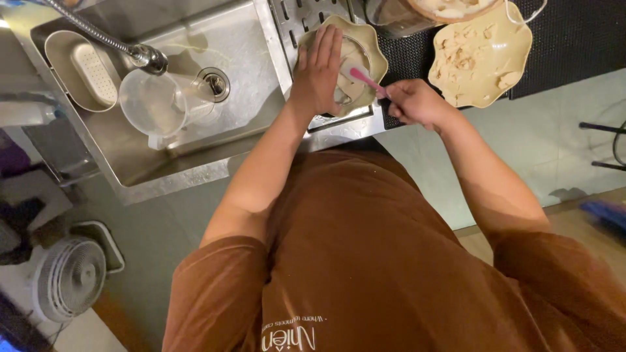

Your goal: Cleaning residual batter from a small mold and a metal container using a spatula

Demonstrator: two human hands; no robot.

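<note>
My left hand [317, 68] lies flat over a round clear lid or glass piece [355, 55] resting in a beige scalloped bowl [373, 49] on the sink's drain board. My right hand [414, 103] grips a pink-handled spatula [365, 80], whose pale blade reaches in under my left palm against the glass piece. Both hands are close together over the bowl. My palm hides most of what lies in the bowl.
A second beige scalloped plate [482, 55] with dough scraps sits to the right on a dark mat. A clear measuring jug [160, 104] lies in the steel sink [248, 58] under the faucet [147, 57]. A soap tray [81, 68] is at the sink's left. A white fan [68, 279] stands on the floor.
</note>
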